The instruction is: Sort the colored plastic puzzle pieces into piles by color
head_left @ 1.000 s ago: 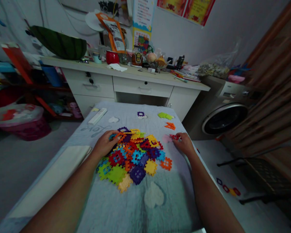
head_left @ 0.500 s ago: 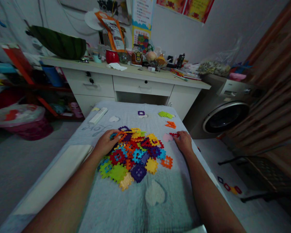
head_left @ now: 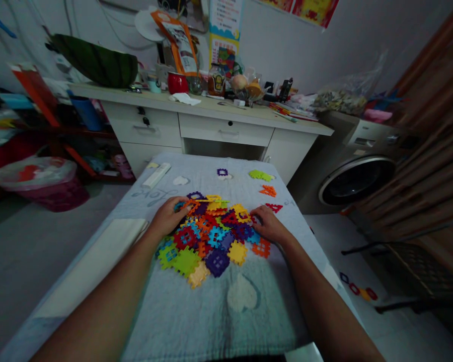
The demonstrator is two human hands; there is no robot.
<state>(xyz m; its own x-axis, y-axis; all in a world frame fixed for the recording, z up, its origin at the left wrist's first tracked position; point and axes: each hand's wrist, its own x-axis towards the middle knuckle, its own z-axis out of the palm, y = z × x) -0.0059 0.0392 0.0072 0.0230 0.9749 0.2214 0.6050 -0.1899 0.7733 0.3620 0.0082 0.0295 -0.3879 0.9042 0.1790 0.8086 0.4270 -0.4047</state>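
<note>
A heap of colourful plastic interlocking tiles with toothed edges (head_left: 217, 259) lies on the cloth-covered table (head_left: 173, 311). At the heap's upper left, my left hand (head_left: 169, 217) is closed, thumb and fingers on an orange interlocking tile (head_left: 189, 205). My right hand (head_left: 269, 223) is at the heap's right edge, fingers apart and bent down beside a yellow tile (head_left: 241, 213) and a purple tile (head_left: 243, 231). An orange window tile (head_left: 261, 248) lies just below it. Beyond that hand rests a red triangular tile (head_left: 274, 207).
Farther back lie an orange triangular piece (head_left: 268, 190), green pieces (head_left: 260, 175) and a purple frame tile (head_left: 222, 172). A white remote-like bar (head_left: 156, 175) is at the back left. Behind stand a cluttered desk (head_left: 226, 113) and a washing machine (head_left: 347, 151). Some tiles (head_left: 354, 288) lie on the floor.
My right hand has let go of the red triangular tile, which now lies on the cloth, and has moved left to the heap. My left hand stays at the heap.
</note>
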